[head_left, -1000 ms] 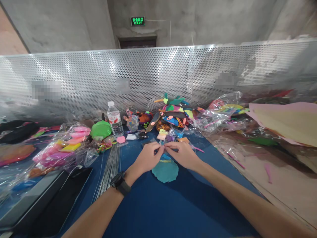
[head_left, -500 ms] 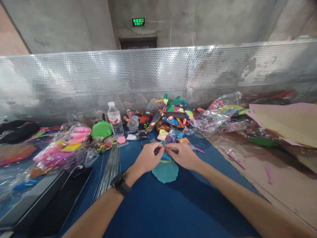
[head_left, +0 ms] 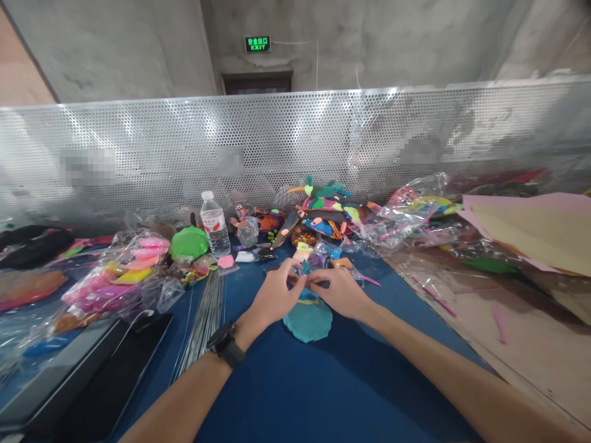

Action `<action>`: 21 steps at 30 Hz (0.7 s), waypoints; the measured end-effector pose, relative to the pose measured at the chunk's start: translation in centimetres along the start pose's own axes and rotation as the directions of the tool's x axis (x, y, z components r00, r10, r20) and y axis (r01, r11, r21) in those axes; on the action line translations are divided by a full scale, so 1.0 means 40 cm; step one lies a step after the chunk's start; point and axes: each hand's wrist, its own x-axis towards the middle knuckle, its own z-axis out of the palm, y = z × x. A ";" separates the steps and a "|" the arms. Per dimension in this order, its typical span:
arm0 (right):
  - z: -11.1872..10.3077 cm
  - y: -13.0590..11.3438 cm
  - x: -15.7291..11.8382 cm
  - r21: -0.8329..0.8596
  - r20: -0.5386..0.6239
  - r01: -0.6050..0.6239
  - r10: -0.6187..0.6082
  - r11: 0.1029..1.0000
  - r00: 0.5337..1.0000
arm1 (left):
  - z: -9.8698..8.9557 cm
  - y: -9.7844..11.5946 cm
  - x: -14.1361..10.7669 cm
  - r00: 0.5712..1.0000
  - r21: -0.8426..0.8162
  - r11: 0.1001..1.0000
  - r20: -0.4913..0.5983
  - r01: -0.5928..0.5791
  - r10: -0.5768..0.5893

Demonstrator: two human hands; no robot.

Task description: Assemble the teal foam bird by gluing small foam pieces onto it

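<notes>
My left hand (head_left: 280,290) and my right hand (head_left: 340,290) meet fingertip to fingertip in the middle of the view. Between their pinched fingers a small teal piece of modelling clay (head_left: 305,267) sticks up; which fingers bear on it is partly hidden. Just below lies a flat, roundish sheet of teal clay (head_left: 308,323) on the blue table. Its far edge, under my hands, carries a blue and a yellow bit of clay (head_left: 308,299). A dark watch (head_left: 225,343) is on my left wrist.
A water bottle (head_left: 215,226), a green clay dome (head_left: 188,242) and a pile of colourful clay figures (head_left: 323,215) stand along the perforated metal screen (head_left: 286,141). Bagged clay (head_left: 133,264), thin wires (head_left: 203,326) and a black tablet-like slab (head_left: 115,381) lie left; paper sheets (head_left: 530,227) right.
The small teal piece now stands higher and shows more above my fingertips. My fingers have shifted slightly around it; the teal sheet stays where it was.
</notes>
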 end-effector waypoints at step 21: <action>-0.004 -0.008 -0.001 -0.042 -0.037 0.071 -0.072 0.997 0.997 | -0.001 -0.006 0.008 0.998 0.015 0.998 0.009 -0.063 0.063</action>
